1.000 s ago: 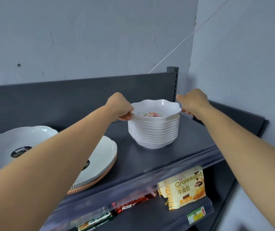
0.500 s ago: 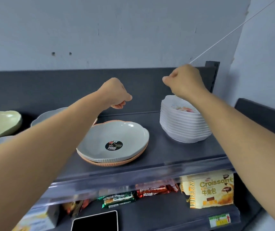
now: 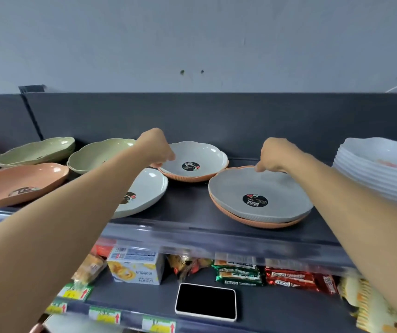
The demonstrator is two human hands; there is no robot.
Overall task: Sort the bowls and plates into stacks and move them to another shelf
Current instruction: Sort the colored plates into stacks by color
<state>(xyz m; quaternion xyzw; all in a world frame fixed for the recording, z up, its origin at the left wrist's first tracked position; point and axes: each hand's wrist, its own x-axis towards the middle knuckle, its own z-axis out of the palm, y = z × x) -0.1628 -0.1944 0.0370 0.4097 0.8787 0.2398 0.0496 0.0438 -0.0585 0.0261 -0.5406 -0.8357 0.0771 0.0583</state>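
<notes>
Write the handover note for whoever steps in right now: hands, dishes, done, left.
Left hand grips the back grey plate at its rim; right hand grips the front grey plate.
Each sits on an orange underplate.
White plate, green plates and a loose orange plate lie to the left.
Done: white bowls stacked, right.
Left: stack plates, move all.

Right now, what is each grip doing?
Left grip: fingers curled round the rim of the rear grey scalloped plate.
Right grip: pinches the rim of the front grey round plate.
</notes>
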